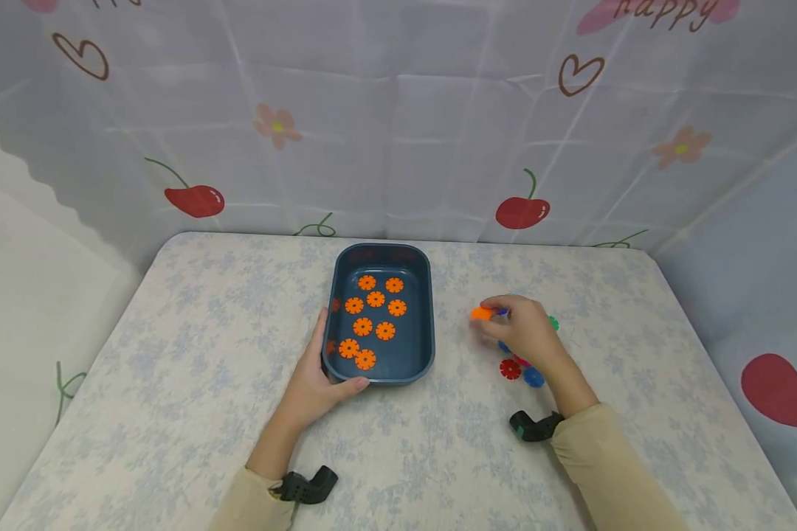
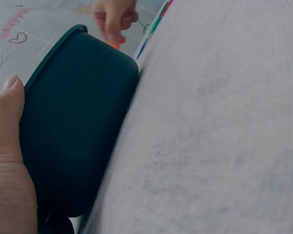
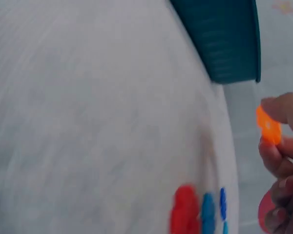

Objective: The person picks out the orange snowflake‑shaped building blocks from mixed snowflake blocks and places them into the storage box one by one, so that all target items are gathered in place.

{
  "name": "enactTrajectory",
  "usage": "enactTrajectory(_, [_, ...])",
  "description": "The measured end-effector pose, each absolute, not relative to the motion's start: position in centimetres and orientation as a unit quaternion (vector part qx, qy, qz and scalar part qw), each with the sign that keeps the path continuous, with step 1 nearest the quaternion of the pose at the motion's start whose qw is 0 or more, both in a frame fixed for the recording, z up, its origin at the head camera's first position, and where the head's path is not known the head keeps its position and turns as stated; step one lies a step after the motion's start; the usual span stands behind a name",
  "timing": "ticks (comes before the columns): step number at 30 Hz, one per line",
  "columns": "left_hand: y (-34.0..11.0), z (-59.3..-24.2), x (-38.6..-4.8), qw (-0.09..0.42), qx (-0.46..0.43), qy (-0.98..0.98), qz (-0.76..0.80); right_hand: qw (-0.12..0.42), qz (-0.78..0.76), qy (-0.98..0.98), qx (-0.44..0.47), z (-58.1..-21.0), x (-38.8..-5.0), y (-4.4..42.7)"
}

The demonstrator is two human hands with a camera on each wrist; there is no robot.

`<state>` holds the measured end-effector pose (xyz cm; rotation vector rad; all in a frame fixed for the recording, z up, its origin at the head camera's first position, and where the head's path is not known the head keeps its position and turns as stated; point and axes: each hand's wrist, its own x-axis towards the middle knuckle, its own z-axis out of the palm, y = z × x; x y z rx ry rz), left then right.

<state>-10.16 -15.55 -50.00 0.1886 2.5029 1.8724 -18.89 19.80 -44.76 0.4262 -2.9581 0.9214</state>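
A dark blue plastic tray (image 1: 427, 332) stands on the table with several orange notched discs (image 1: 385, 331) lying flat inside it. My left hand (image 1: 308, 383) holds the tray's near left corner, thumb along the near rim and fingers against the left side; the thumb also shows in the left wrist view. To the tray's right, my right hand (image 1: 528, 328) pinches one orange notched disc (image 3: 268, 126) between thumb and fingertips, raised above the table. Below that hand lie a red disc (image 1: 510, 369), a blue disc (image 1: 533, 377) and other coloured discs, partly hidden by it.
A pale patterned cloth covers the table (image 1: 192, 346). Behind it hangs a white curtain (image 1: 385, 147) printed with cherries and hearts. A green disc (image 1: 554, 323) peeks out beyond the right hand. Each wrist wears a black camera (image 1: 308, 485).
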Motion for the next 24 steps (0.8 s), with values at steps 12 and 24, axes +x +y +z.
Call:
enactTrajectory(12, [-15.6, -50.0, -10.2, 0.007, 0.054, 0.805, 0.59, -0.066, 0.371, -0.885, 0.274, -41.4, -19.3, 13.1])
enactTrajectory(24, [-15.5, -49.9, -10.2, 0.009, 0.061, 0.798, 0.599, -0.119, 0.159, -0.908, 0.369, -41.1, -19.1, 7.6])
